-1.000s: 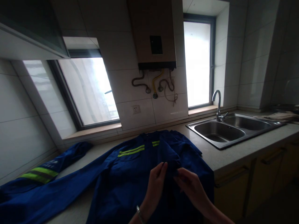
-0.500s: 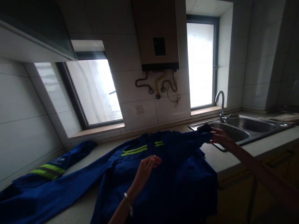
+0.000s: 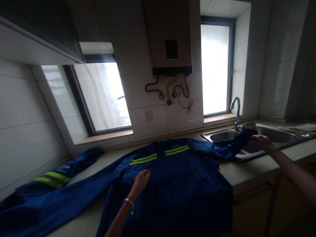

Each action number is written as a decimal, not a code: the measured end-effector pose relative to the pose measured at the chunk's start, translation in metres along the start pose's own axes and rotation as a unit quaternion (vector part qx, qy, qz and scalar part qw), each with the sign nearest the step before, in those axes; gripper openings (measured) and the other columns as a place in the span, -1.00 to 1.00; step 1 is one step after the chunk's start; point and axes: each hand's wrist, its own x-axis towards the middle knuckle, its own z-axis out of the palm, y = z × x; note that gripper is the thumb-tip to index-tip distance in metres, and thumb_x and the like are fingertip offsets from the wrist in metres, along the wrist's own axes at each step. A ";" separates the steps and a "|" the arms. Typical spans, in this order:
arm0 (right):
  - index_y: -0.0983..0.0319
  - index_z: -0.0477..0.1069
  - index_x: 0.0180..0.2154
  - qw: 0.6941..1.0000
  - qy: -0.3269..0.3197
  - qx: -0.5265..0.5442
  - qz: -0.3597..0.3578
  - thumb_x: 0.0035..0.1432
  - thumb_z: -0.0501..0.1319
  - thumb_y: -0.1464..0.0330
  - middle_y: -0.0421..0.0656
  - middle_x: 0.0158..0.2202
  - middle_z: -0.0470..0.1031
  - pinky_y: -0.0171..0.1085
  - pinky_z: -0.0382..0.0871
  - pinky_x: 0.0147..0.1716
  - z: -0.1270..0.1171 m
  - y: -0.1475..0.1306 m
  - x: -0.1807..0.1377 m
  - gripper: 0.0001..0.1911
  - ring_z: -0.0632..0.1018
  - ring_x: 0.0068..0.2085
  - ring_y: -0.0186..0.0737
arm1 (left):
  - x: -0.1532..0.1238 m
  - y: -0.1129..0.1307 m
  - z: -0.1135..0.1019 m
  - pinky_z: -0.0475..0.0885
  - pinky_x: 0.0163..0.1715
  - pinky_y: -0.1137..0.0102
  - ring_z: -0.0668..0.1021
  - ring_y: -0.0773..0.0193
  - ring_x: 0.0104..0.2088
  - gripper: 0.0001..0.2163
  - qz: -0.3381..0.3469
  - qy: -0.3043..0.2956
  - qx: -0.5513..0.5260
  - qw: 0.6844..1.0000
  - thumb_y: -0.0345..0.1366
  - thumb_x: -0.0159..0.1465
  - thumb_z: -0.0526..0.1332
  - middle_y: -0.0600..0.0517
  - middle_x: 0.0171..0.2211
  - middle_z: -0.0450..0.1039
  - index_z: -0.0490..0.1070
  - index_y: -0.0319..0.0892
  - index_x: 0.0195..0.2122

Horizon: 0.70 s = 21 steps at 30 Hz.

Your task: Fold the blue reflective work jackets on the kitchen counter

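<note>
A blue work jacket (image 3: 177,184) with yellow-green reflective stripes lies spread on the kitchen counter (image 3: 249,166). My left hand (image 3: 141,180) rests on the jacket's chest with the fingers curled loosely. My right hand (image 3: 260,141) reaches far right and grips the end of the jacket's right sleeve (image 3: 230,146), which is stretched out over the sink's edge. The other sleeve (image 3: 53,177), with a reflective band, lies along the counter at far left.
A steel double sink (image 3: 261,138) with a tap (image 3: 236,110) sits at the right. A water heater (image 3: 170,36) with pipes hangs on the tiled wall between two windows. A wall socket (image 3: 148,116) is below it. Cabinets run under the counter.
My right hand has pulled the folded sleeve out from the jacket's middle to the right, over the sink. My left hand has come down flat onto the jacket. A second chest stripe now shows.
</note>
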 end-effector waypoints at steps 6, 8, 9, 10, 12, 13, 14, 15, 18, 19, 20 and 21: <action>0.32 0.49 -0.43 0.964 -0.239 0.000 0.119 0.09 0.13 0.40 0.08 -0.38 0.51 -0.31 0.37 -0.40 0.057 0.003 -0.051 -0.82 0.54 -0.42 -0.28 | -0.004 -0.004 0.007 0.35 -0.22 0.36 0.53 0.15 -0.24 -0.66 0.036 -0.020 0.061 0.997 -0.20 0.17 -0.01 -0.08 -0.25 0.53 0.47 -0.26 -0.22; 0.31 0.43 -0.59 0.929 -0.338 -0.106 0.105 0.02 0.22 0.32 -0.05 -0.55 0.45 -0.38 0.31 -0.48 0.076 -0.003 -0.077 -0.77 0.46 -0.53 -0.34 | -0.008 -0.001 0.009 0.34 -0.15 0.34 0.52 0.15 -0.20 -0.67 0.053 -0.031 0.085 0.995 -0.22 0.19 -0.02 -0.09 -0.21 0.52 0.47 -0.25 -0.20; 0.30 0.40 -0.64 0.905 -0.385 -0.159 0.089 -0.01 0.24 0.30 -0.10 -0.60 0.41 -0.40 0.27 -0.52 0.084 -0.006 -0.091 -0.74 0.42 -0.57 -0.36 | -0.010 0.001 0.010 0.34 -0.12 0.34 0.51 0.14 -0.17 -0.67 0.061 -0.033 0.098 0.993 -0.23 0.20 -0.01 -0.09 -0.20 0.51 0.47 -0.24 -0.20; 0.29 0.39 -0.67 0.880 -0.423 -0.205 0.067 -0.03 0.26 0.30 -0.13 -0.63 0.39 -0.41 0.24 -0.54 0.090 -0.009 -0.103 -0.73 0.39 -0.58 -0.38 | -0.012 0.004 0.011 0.33 -0.10 0.33 0.50 0.14 -0.15 -0.68 0.069 -0.033 0.113 0.991 -0.24 0.20 -0.01 -0.08 -0.19 0.51 0.47 -0.23 -0.20; 0.27 0.42 -0.65 0.845 -0.460 -0.273 0.012 -0.04 0.26 0.35 -0.15 -0.62 0.40 -0.43 0.20 -0.54 0.097 -0.016 -0.121 -0.79 0.39 -0.56 -0.38 | -0.018 0.009 0.014 0.31 -0.04 0.33 0.47 0.14 -0.09 -0.70 0.094 -0.037 0.152 0.983 -0.26 0.21 -0.01 -0.08 -0.15 0.49 0.46 -0.21 -0.18; 0.26 0.46 -0.61 0.833 -0.466 -0.298 -0.017 -0.04 0.25 0.38 -0.14 -0.60 0.42 -0.43 0.19 -0.53 0.098 -0.021 -0.126 -0.84 0.40 -0.54 -0.38 | -0.021 0.011 0.015 0.30 -0.02 0.32 0.45 0.13 -0.06 -0.70 0.110 -0.043 0.173 0.978 -0.27 0.22 0.00 -0.07 -0.13 0.48 0.46 -0.21 -0.16; 0.24 0.49 -0.57 0.821 -0.471 -0.319 -0.044 -0.05 0.25 0.41 -0.13 -0.57 0.45 -0.43 0.20 -0.51 0.098 -0.027 -0.129 -0.88 0.42 -0.51 -0.38 | -0.024 0.014 0.017 0.29 0.00 0.31 0.44 0.13 -0.03 -0.69 0.124 -0.050 0.196 0.972 -0.27 0.22 -0.01 -0.08 -0.10 0.47 0.45 -0.21 -0.12; 0.22 0.52 -0.53 0.807 -0.479 -0.338 -0.066 -0.05 0.26 0.41 -0.12 -0.53 0.47 -0.44 0.21 -0.49 0.096 -0.034 -0.129 -0.92 0.44 -0.48 -0.38 | -0.027 0.016 0.019 0.28 0.02 0.28 0.42 0.11 0.00 -0.68 0.135 -0.054 0.220 0.965 -0.27 0.24 -0.01 -0.09 -0.06 0.45 0.43 -0.21 -0.09; 0.15 0.56 -0.42 0.767 -0.499 -0.389 -0.108 -0.10 0.32 0.38 -0.10 -0.43 0.51 -0.43 0.25 -0.45 0.091 -0.062 -0.122 -0.90 0.50 -0.42 -0.35 | -0.033 0.018 0.028 0.22 0.10 0.16 0.32 0.03 0.12 -0.62 0.139 -0.047 0.282 0.948 -0.21 0.27 -0.02 -0.16 0.10 0.31 0.34 -0.21 0.05; 0.14 0.56 -0.40 0.764 -0.485 -0.408 -0.120 -0.10 0.32 0.37 -0.09 -0.40 0.51 -0.40 0.26 -0.44 0.092 -0.072 -0.121 -0.88 0.51 -0.40 -0.31 | -0.034 0.018 0.033 0.19 0.12 0.13 0.26 0.00 0.17 -0.59 0.140 -0.042 0.295 0.944 -0.17 0.29 -0.03 -0.18 0.16 0.24 0.30 -0.21 0.09; 0.14 0.55 -0.39 0.768 -0.460 -0.426 -0.130 -0.07 0.31 0.35 -0.07 -0.38 0.51 -0.37 0.28 -0.43 0.096 -0.083 -0.121 -0.89 0.52 -0.38 -0.27 | -0.035 0.018 0.038 0.16 0.14 0.10 0.20 -0.02 0.21 -0.57 0.146 -0.038 0.303 0.941 -0.14 0.30 -0.05 -0.18 0.21 0.15 0.27 -0.20 0.12; 0.17 0.54 -0.38 0.776 -0.428 -0.441 -0.143 -0.01 0.27 0.34 -0.04 -0.36 0.51 -0.33 0.29 -0.41 0.103 -0.093 -0.124 -0.89 0.53 -0.36 -0.21 | -0.036 0.019 0.043 0.14 0.16 0.08 0.14 -0.03 0.24 -0.55 0.159 -0.039 0.306 0.938 -0.11 0.31 -0.07 -0.18 0.24 0.07 0.23 -0.18 0.15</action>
